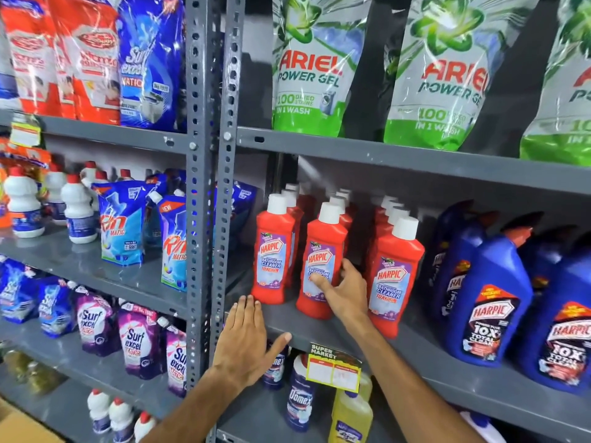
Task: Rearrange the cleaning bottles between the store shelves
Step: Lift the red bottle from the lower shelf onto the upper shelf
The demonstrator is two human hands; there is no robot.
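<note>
Three rows of red Harpic bathroom cleaner bottles with white caps stand on the middle grey shelf [422,356]. My right hand [347,292] wraps the front bottle of the middle row [324,241], thumb across its label and fingers round its right side. That bottle stands upright on the shelf. The left row's front bottle [275,247] and the right row's front bottle [395,279] stand beside it. My left hand [244,340] is flat and open at the shelf's front edge, its fingertips near the left bottle's base, holding nothing.
Large blue Harpic bottles [489,302] fill the shelf's right part. Ariel pouches [313,65] stand above; Domex bottles [299,398] and a yellow price tag [332,366] are below. A perforated grey post [208,187] divides off the left rack with Rin pouches [121,225] and white bottles [80,212].
</note>
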